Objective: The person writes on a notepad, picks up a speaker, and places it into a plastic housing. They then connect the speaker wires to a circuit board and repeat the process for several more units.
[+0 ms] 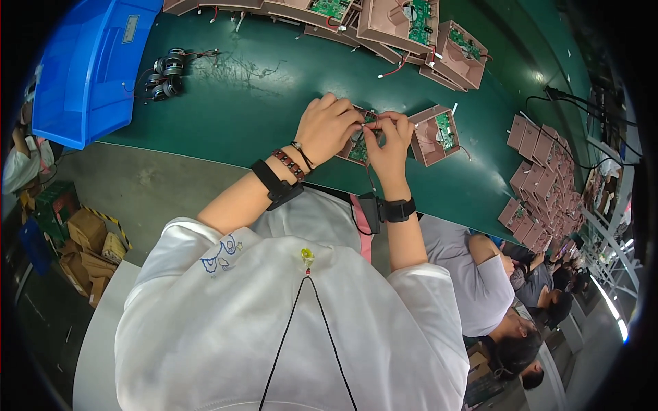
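Note:
Both my hands meet over a brown plastic housing (348, 152) with a green circuit board (359, 146) inside, lying near the table's front edge. My left hand (329, 129) is closed in a pinch at thin red and dark wires (373, 124). Opposite it, my right hand (389, 145) pinches the same wires, its thumb and forefinger almost touching the left fingertips. What sits right between the fingertips is too small to make out. A dark lead (371, 179) hangs below the hands. My fingers cover much of the housing.
Another open housing (430, 145) with a board lies just right. More housings (397, 27) are stacked at the back, and many pile up at the far right (541, 171). At left are a blue bin (86, 82) and several round wired speakers (168, 65). People sit along the right.

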`<state>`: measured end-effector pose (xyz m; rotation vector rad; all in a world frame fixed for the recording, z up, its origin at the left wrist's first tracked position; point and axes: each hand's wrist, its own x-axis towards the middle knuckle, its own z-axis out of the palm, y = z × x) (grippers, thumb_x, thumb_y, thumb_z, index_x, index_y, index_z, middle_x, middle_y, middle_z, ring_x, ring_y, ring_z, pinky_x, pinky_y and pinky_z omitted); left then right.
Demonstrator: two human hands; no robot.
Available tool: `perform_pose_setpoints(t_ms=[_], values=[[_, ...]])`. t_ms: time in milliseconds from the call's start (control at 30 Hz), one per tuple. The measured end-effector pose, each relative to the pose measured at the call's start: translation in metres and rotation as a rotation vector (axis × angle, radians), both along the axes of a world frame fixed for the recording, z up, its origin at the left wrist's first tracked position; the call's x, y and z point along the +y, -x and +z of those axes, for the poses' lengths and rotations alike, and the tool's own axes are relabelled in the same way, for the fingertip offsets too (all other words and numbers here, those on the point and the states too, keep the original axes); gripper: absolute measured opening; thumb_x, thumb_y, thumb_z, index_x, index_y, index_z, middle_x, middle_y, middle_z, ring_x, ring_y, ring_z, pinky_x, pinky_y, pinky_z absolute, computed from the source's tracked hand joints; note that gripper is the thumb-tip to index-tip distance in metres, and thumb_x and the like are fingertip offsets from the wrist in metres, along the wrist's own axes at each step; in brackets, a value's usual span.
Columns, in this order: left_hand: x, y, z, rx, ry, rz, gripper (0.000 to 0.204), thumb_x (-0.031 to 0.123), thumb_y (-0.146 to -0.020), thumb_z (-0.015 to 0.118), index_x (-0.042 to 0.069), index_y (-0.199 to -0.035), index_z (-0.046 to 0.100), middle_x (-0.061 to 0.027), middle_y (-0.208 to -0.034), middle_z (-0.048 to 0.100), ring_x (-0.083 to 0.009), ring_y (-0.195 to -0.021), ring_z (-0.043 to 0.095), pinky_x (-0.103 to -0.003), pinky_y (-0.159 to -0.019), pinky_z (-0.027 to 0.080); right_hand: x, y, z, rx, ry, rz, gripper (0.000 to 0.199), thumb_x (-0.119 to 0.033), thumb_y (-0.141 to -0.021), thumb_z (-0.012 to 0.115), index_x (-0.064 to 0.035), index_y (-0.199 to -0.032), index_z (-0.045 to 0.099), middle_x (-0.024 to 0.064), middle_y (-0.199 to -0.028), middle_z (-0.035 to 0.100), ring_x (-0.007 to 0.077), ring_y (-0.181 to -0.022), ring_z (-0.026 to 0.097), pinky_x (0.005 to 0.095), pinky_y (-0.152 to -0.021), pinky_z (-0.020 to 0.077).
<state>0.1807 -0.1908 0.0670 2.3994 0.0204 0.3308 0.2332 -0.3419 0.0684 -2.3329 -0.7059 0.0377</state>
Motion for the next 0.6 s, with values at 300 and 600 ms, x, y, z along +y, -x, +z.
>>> perform_pose_setpoints(t_ms=[300, 600], values=[[-0.0003, -0.0056, -0.0040, -0.005, -0.012, -0.052, 0.006, 0.014, -0.071, 0.065, 0.014, -0.077, 0.063, 0.0035, -0.080, 0.056, -0.0181, -0.079, 0.049, -0.032, -0.067, 0.039, -0.0036, -0.0013, -0.0029, 0.068, -0.048, 0.012, 0.015, -0.008, -0.068, 0.070, -0.0089, -0.079, 0.060, 0.0038, -0.094, 0.053, 0.0247, -0.088, 0.045, 0.0348, -0.079, 0.0363], [0.0024, -0.0084, -0.0036, 0.014, -0.069, -0.098, 0.006, 0.015, -0.072, 0.066, 0.013, -0.077, 0.063, 0.0027, -0.078, 0.054, -0.0175, -0.080, 0.050, -0.031, -0.069, 0.040, -0.0082, -0.0076, -0.0029, 0.096, 0.008, 0.075, 0.015, -0.010, -0.068, 0.072, -0.0091, -0.078, 0.060, 0.0031, -0.093, 0.054, 0.0243, -0.087, 0.046, 0.0347, -0.077, 0.0370]])
